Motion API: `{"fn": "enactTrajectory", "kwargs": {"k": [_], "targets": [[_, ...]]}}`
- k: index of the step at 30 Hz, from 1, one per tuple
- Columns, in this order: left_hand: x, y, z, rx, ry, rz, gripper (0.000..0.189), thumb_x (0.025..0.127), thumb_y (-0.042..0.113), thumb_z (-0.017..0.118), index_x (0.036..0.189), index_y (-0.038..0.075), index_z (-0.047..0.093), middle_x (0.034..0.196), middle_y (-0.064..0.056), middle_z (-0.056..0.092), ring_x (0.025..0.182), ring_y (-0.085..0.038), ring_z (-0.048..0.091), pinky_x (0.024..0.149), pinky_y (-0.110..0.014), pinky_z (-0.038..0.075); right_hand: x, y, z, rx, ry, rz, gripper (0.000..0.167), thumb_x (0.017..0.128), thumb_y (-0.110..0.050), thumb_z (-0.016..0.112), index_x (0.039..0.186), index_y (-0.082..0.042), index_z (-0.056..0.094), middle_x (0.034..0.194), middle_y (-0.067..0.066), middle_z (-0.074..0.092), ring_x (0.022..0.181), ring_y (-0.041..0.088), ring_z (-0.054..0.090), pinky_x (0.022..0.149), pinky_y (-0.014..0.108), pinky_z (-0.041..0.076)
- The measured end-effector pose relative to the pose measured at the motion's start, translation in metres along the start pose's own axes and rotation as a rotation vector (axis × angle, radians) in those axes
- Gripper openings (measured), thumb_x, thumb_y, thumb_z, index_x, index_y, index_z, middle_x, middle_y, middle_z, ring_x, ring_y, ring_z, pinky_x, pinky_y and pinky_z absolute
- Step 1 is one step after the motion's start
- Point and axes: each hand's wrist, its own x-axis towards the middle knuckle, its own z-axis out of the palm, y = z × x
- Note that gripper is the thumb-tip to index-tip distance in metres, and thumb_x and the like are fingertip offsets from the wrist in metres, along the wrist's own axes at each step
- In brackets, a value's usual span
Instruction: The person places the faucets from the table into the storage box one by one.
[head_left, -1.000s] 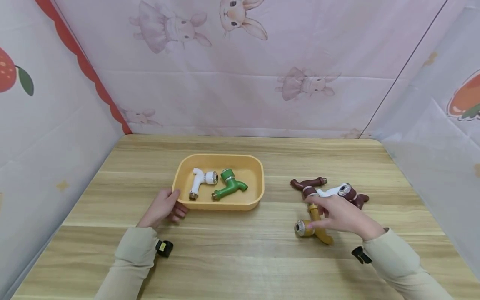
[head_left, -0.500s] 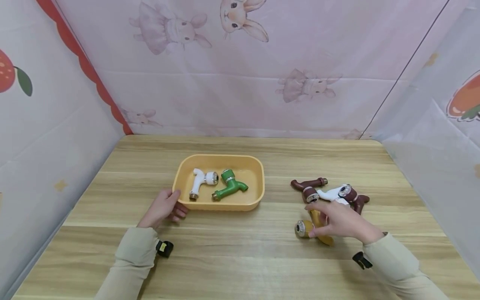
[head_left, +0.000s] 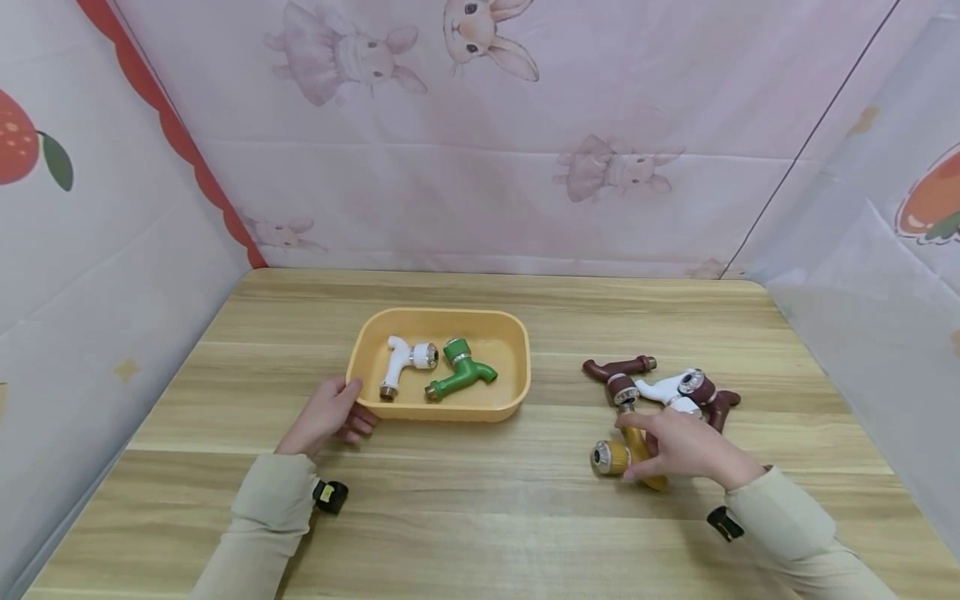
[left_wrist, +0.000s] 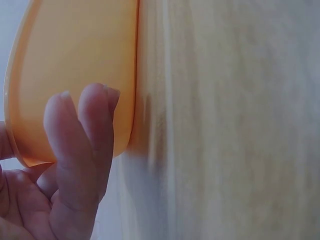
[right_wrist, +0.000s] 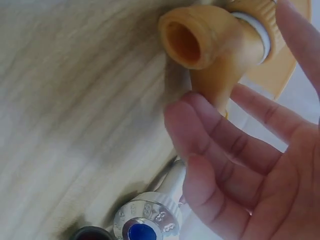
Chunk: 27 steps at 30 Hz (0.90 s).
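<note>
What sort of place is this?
Probably a makeshift indoor booth rather than a kitchen or washroom: patterned sheets hang behind and beside a wood-grain table, and loose taps lie on it and in a yellow tray, not plumbed in.

We find 1 broad lane of bare tabletop (head_left: 557,467) between the yellow tray (head_left: 450,413) and the mustard tap (head_left: 637,444). The left hand (head_left: 327,414) obstructs the tray's near-left corner. Inside, 1 white tap (head_left: 399,363) and 1 green tap (head_left: 462,371) leave room along the right wall. Beyond the right hand (head_left: 681,444), 2 maroon taps (head_left: 619,367) and 1 loose white tap (head_left: 663,389) crowd together; we judge their gaps narrow, though partly hidden.
</note>
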Motion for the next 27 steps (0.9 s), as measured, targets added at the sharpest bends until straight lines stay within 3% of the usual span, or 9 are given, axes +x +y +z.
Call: {"fn": "enactTrajectory", "kwargs": {"k": [6, 13, 22, 27], "targets": [[-0.0002, 0.0004, 0.0000, 0.002, 0.002, -0.005, 0.040, 0.101, 0.021, 0.025, 0.111, -0.013, 0.042, 0.075, -0.014, 0.064, 0.061, -0.019, 0.061, 0.052, -0.035, 0.055, 0.0017, 0.0025, 0.0030, 0.035, -0.031, -0.013, 0.058, 0.070, -0.043, 0.074, 0.115, -0.009, 0.058, 0.059, -0.011, 0.044, 0.050, 0.001, 0.037, 0.044, 0.018, 0.030], [0.0003, -0.0002, 0.0001, 0.000, 0.000, -0.005, 0.040, 0.100, 0.021, 0.025, 0.110, -0.013, 0.042, 0.073, -0.012, 0.064, 0.060, -0.019, 0.061, 0.052, -0.034, 0.055, 0.0027, 0.0052, 0.0063, 0.071, -0.048, 0.016, 0.053, 0.070, -0.036, 0.076, 0.111, -0.007, 0.060, 0.079, -0.005, 0.056, 0.061, 0.005, 0.040, 0.049, 0.020, 0.032], [-0.0010, 0.0012, 0.0003, -0.003, 0.000, 0.000, 0.040, 0.100, 0.021, 0.025, 0.111, -0.013, 0.042, 0.073, -0.013, 0.064, 0.060, -0.019, 0.061, 0.051, -0.034, 0.055, 0.0011, 0.0041, 0.0051, 0.151, -0.025, 0.018, 0.047, 0.069, -0.027, 0.077, 0.108, -0.006, 0.060, 0.066, -0.007, 0.049, 0.054, 0.003, 0.039, 0.046, 0.019, 0.033], [-0.0024, 0.0019, 0.0003, -0.015, -0.008, 0.011, 0.040, 0.100, 0.023, 0.027, 0.110, -0.014, 0.042, 0.074, -0.014, 0.064, 0.060, -0.019, 0.062, 0.052, -0.035, 0.055, 0.0011, 0.0044, 0.0064, 0.159, -0.005, 0.016, 0.045, 0.069, -0.025, 0.077, 0.107, -0.008, 0.061, 0.068, -0.006, 0.050, 0.054, 0.003, 0.039, 0.046, 0.019, 0.034]]}}
